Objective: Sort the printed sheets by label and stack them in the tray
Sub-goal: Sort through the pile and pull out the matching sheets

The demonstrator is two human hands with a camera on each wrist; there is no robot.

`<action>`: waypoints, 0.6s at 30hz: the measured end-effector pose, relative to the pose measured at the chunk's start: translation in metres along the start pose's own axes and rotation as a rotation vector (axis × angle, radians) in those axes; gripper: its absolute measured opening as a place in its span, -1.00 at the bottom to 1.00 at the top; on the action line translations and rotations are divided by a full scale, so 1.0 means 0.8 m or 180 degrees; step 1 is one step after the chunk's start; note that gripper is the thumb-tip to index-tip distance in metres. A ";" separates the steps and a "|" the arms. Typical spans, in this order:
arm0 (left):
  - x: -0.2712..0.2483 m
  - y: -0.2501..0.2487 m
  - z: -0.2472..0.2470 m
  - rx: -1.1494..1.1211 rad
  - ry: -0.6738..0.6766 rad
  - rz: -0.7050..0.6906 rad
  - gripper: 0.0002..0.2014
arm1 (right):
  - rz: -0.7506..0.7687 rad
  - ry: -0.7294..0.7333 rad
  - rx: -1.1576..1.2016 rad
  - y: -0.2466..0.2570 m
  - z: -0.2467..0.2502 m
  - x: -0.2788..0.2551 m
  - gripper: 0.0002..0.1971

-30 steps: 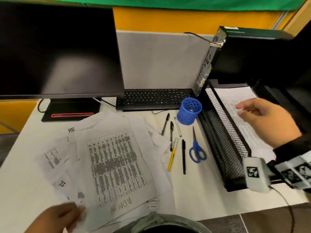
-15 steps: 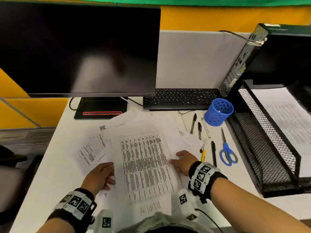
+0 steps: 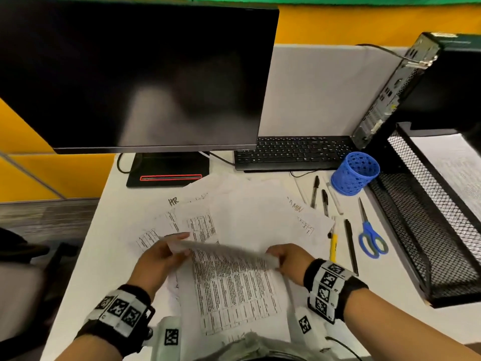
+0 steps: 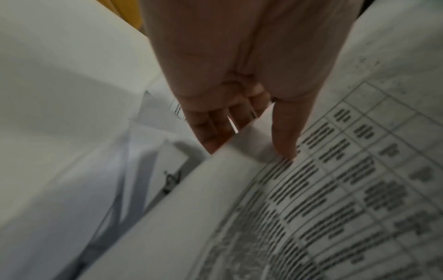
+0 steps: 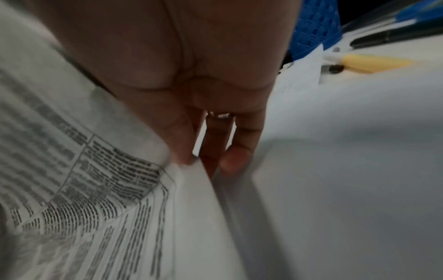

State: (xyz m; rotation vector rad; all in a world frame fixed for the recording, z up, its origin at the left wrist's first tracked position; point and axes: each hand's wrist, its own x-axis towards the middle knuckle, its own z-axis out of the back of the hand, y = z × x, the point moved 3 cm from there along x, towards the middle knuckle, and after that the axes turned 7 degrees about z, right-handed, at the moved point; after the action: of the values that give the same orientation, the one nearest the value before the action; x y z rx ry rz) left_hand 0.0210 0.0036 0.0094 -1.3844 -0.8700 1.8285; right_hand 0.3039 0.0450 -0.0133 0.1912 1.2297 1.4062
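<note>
A printed sheet [image 3: 234, 287] with a dense table is lifted off the desk at its far edge, tilted toward me. My left hand [image 3: 166, 254] pinches its far left corner, thumb on the print and fingers behind the sheet [image 4: 335, 199]. My right hand [image 3: 283, 259] pinches the far right corner, where the same sheet [image 5: 84, 180] curls up. Several more printed sheets [image 3: 247, 214] lie fanned on the desk beneath, one marked HR [image 3: 173, 201], one with an ADMIN label [image 3: 295, 206]. The black mesh tray [image 3: 426, 230] stands at the right with a sheet [image 3: 453, 165] inside.
A dark monitor [image 3: 135, 74] and keyboard [image 3: 294, 152] stand at the back. A blue mesh pen cup [image 3: 355, 173], several pens [image 3: 325, 201], a yellow marker [image 3: 333, 247] and blue scissors [image 3: 371, 235] lie between the papers and the tray. A computer case [image 3: 429, 82] rises behind the tray.
My right hand came back from the tray to the paper pile. Both hands then took hold of the top printed sheet and raised its far edge off the desk.
</note>
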 end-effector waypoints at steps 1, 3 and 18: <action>-0.001 -0.004 0.002 -0.0062 0.0071 -0.0041 -0.73 | 0.0032 0.0015 0.0023 0.001 0.004 0.000 -0.51; -0.005 -0.006 0.002 0.0064 0.0252 -0.0092 -0.73 | 0.0041 -0.0334 -0.0057 -0.008 0.020 0.008 -0.55; -0.015 -0.013 0.010 0.0185 0.0157 -0.0231 -0.75 | -0.0153 -0.1313 0.0444 -0.018 0.063 0.017 -0.71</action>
State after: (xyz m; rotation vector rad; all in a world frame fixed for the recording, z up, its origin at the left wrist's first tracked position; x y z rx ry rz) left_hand 0.0167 -0.0018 0.0262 -1.3390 -0.8250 1.7442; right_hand 0.3455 0.0793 -0.0093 0.5184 0.9797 1.1664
